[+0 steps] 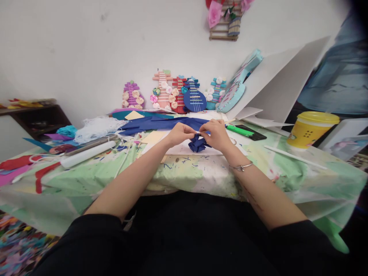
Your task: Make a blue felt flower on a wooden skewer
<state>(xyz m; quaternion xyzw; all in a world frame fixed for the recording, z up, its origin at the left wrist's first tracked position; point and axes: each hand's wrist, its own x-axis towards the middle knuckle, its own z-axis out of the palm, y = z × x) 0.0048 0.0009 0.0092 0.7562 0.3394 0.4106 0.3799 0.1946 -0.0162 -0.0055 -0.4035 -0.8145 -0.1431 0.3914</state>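
Between my two hands hangs a dark blue paper flower (197, 144) with ruffled petals, low over a white sheet (179, 148). The fingertips of my left hand (181, 134) are pinched at its upper edge. My right hand (216, 135) closes its thumb and fingers on the same upper edge, close to the left fingertips. Just behind the hands lie strips of dark blue paper (161, 123). A green marker-like tool (240, 130) rests on a black phone-like slab (255, 132) to the right of my right hand.
Small decorated lutes, among them a blue one (194, 100), lean on the wall. At right stand a yellow lidded cup (312, 130) and a white stick (294, 157). A white roll (87, 154), white netting (99, 128) and red scraps (18, 162) lie at left on the green tablecloth (138, 172).
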